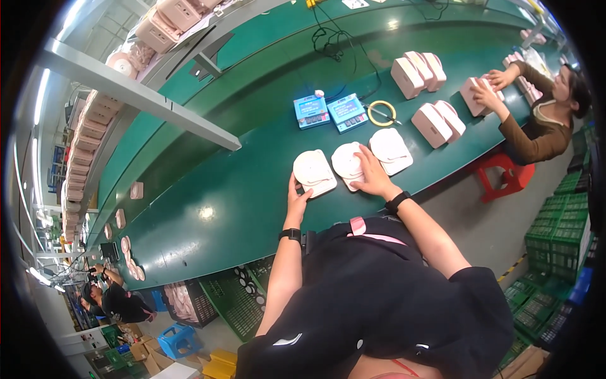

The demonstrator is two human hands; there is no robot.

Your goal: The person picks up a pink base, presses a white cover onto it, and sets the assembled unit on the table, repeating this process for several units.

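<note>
Three white plastic housings, each with a round disc on a squarish base, lie in a row on the green workbench in front of me. My left hand (297,203) grips the left housing (312,169), its thumb at the near edge and its fingers along the left side. Over the middle housing (344,162) is my right hand (377,178), fingers on its right side and thumb at its lower edge. The right housing (390,151) lies just beyond that hand, and I cannot tell if they touch. Both wrists wear dark bands.
Behind the row sit two blue box-shaped instruments (348,114) and a yellow coiled cord (381,113). Pale pink housings (438,124) stand in groups to the right. A co-worker (536,123) handles one there. A grey metal beam (145,98) slants in from the upper left.
</note>
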